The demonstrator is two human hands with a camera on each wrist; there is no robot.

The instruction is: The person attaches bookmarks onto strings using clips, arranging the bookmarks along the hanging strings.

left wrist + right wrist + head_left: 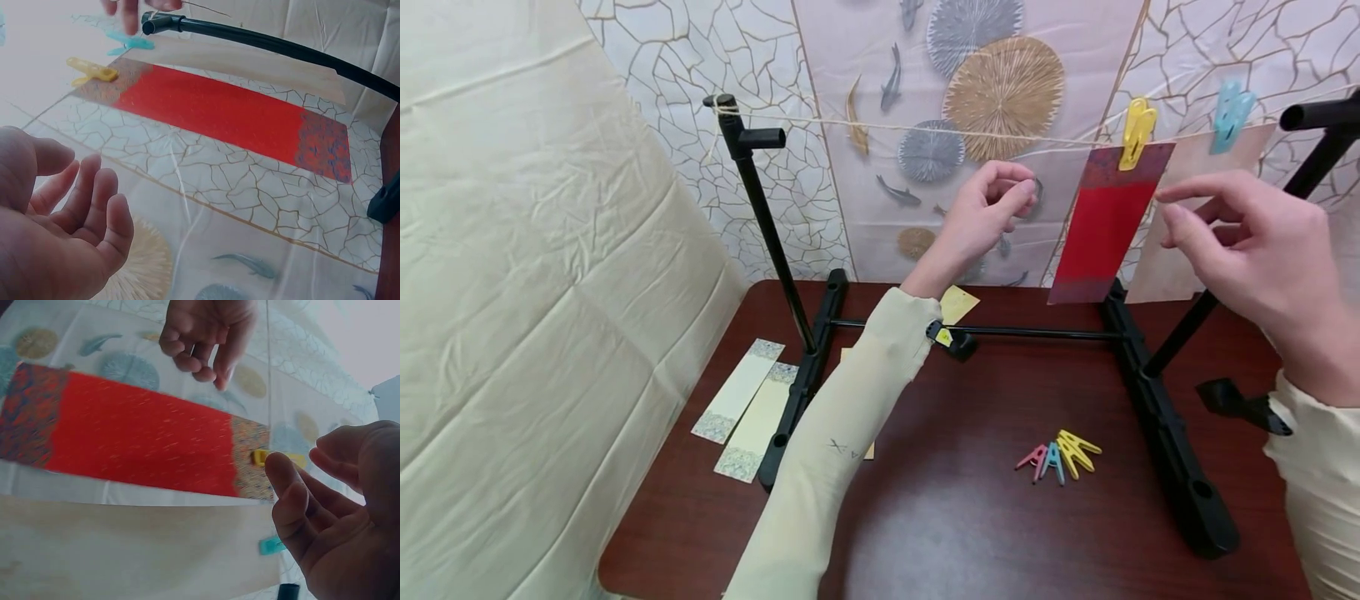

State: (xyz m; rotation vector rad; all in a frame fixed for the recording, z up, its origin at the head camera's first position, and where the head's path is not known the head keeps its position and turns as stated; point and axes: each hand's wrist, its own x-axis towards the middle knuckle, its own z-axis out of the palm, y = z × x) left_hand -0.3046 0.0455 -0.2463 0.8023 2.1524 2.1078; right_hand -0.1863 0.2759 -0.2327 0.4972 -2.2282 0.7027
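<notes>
Above the rear edge of the bench, right of its middle: red card hangs from string, yellow clothespin at its top. Pale card beside it, under blue clothespin. Right hand near red card's right side, fingers loosely bent, gripping nothing; contact cannot be told. Left hand apart, left of red card, fingers relaxed, holding nothing. Along bench's left edge, two paper strips with patterned ends. Loose clothespins grouped right of bench centre.
</notes>
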